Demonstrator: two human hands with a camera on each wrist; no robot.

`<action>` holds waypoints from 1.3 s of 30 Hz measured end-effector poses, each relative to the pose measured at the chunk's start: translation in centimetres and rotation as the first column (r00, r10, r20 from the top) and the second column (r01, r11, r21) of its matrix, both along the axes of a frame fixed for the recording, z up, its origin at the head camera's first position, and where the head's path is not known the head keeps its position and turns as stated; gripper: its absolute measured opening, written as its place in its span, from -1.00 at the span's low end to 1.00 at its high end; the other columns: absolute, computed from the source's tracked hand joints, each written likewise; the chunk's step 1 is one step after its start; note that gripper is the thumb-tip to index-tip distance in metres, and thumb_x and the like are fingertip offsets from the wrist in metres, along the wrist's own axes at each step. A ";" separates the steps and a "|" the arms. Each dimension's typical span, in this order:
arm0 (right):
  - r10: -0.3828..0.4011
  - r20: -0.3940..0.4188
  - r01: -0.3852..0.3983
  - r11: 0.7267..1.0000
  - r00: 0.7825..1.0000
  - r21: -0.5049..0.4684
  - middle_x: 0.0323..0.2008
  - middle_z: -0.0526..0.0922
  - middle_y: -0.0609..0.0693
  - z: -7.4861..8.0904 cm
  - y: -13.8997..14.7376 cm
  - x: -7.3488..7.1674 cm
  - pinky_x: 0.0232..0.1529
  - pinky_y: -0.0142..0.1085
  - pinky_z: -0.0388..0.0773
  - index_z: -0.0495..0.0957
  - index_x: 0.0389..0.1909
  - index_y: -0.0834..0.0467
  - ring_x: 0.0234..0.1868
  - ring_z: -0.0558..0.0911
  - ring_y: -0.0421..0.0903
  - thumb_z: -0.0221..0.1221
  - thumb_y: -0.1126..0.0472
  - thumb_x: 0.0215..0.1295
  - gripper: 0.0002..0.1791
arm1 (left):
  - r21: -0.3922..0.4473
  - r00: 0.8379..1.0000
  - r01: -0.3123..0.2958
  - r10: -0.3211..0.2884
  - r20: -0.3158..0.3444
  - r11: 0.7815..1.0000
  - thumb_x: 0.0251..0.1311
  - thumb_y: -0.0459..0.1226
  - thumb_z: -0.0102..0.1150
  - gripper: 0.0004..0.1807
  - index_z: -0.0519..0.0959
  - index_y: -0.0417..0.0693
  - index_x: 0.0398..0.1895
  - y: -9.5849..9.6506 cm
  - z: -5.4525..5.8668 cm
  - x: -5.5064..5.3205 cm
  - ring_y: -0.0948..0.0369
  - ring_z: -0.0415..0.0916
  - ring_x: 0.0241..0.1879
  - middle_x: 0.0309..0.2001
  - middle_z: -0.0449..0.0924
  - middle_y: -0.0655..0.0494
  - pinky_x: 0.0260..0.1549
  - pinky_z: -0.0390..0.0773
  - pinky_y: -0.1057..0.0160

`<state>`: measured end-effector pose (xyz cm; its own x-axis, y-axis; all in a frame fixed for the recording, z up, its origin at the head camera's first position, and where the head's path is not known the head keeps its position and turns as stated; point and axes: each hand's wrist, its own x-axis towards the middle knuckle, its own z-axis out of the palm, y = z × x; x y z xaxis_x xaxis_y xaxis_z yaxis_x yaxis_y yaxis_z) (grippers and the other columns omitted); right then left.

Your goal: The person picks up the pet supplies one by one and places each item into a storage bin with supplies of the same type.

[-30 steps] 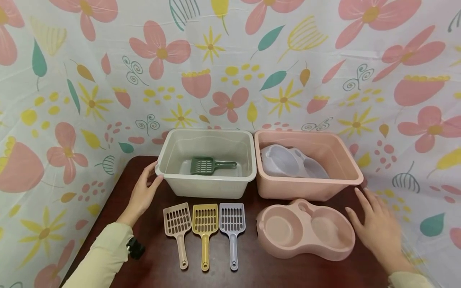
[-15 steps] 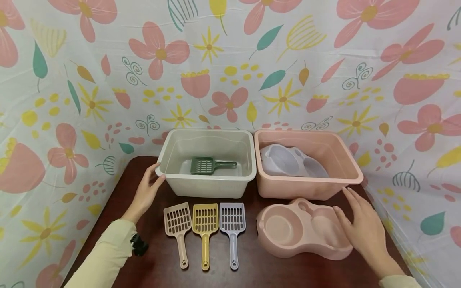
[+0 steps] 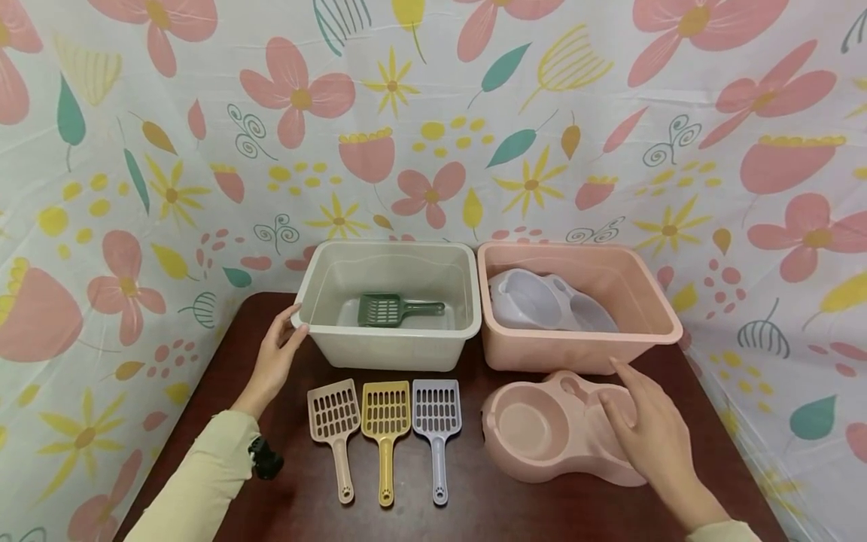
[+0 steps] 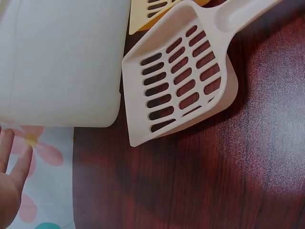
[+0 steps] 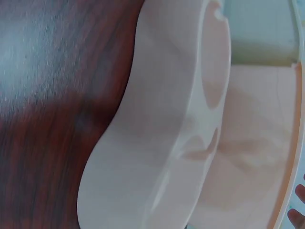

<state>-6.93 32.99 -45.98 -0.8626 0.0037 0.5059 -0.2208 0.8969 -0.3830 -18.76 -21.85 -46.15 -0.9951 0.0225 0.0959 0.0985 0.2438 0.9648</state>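
My left hand (image 3: 274, 365) is at the front left corner of the light grey litter box (image 3: 389, 351), fingers and thumb spread and fairly straight by its rim. Inside that box lies a dark green litter scoop (image 3: 382, 310). Over the right part of the pink double pet bowl (image 3: 497, 455) is my right hand (image 3: 657, 444), holding nothing, its fingers extended toward the front of the pink litter box (image 3: 549, 352). Whether it touches the bowl, I cannot tell. A lavender double bowl (image 3: 535, 297) leans within the pink box. In the right wrist view, fingertips (image 5: 299, 217) show at the edge.
Beige (image 3: 342, 459), yellow (image 3: 386, 459) and lavender (image 3: 439, 459) litter scoops lie in a row in front of the grey box, handles toward me. Everything stands on a dark reddish-brown table (image 3: 474, 519). A floral cloth (image 3: 433, 113) hangs close behind and at both sides.
My right hand has moved left, from beside the pink double bowl to over its right part. The left hand stays at the grey box's corner; the objects keep their places.
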 end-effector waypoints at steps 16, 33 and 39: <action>0.158 -0.078 -0.162 0.985 0.984 -0.053 0.10 0.62 0.13 -0.4 -5.3 0.2 0.25 -0.43 0.19 0.38 0.39 0.12 0.11 0.55 0.16 0.38 0.30 0.13 -0.25 | 0.019 0.998 -0.037 0.038 -0.056 0.999 0.51 -0.17 -0.02 -0.40 0.14 -0.02 0.54 -0.3 -1.8 -1.0 0.31 0.34 0.15 0.30 0.28 -0.18 -0.01 0.39 0.48; 0.155 -0.030 -0.158 0.974 0.988 -0.160 0.04 0.65 -0.02 -1.3 -9.8 0.6 0.06 -0.11 0.37 0.50 0.29 0.07 0.08 0.58 0.03 0.37 0.28 0.18 -0.39 | 0.071 0.994 -0.076 0.081 -0.068 0.995 0.49 -0.20 0.00 -0.44 0.21 -0.09 0.49 0.0 -2.4 -1.3 0.21 0.41 0.05 0.12 0.35 0.03 -0.04 0.48 0.38; 0.190 -0.035 -0.193 0.970 0.981 -0.148 0.03 0.64 -0.07 -2.2 -11.2 0.7 -0.07 -0.14 0.43 0.54 0.21 0.09 -0.02 0.62 -0.05 0.38 0.28 0.16 -0.45 | 0.083 0.993 -0.091 0.097 -0.072 0.992 0.49 -0.21 0.01 -0.46 0.24 -0.09 0.47 0.1 -2.6 -1.2 0.24 0.41 0.03 0.15 0.37 -0.06 -0.03 0.49 0.32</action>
<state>-6.28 21.77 -48.13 -0.8439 -0.0832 0.5299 -0.3922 0.7696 -0.5039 -20.01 -21.76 -48.71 -0.9823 -0.0811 0.1688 0.1523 0.1788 0.9720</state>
